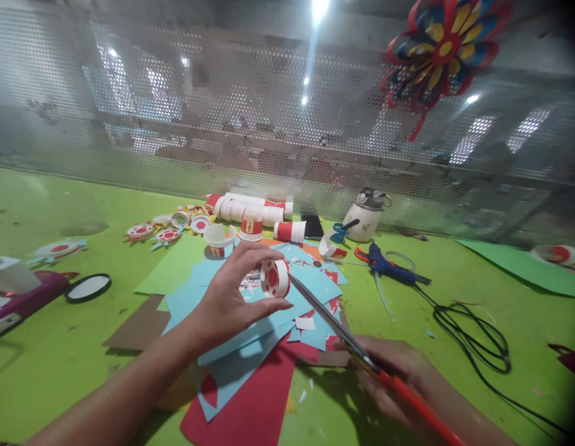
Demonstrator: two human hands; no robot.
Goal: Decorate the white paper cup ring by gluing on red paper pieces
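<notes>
Between the thumb and fingers of my left hand (224,294) is a short paper cup base (281,279), turned on its side, with a red pattern on its round bottom. My right hand (393,371) grips a pair of scissors (327,316) with red handles. Their blades point up and left, the tips close to the cup base's right edge; whether they touch it I cannot tell. Beneath both hands lie light blue paper sheets (250,347), red paper (263,402) and small paper scraps (306,323).
Behind are stacked paper cups (254,212), a cut cup (220,240), a phone (312,227) and a white bottle (364,220). A blue glue gun (392,269) with a black cable (473,337) lies right. Finished-looking turtle-shaped pieces (169,236) and a purple power strip (30,303) are left.
</notes>
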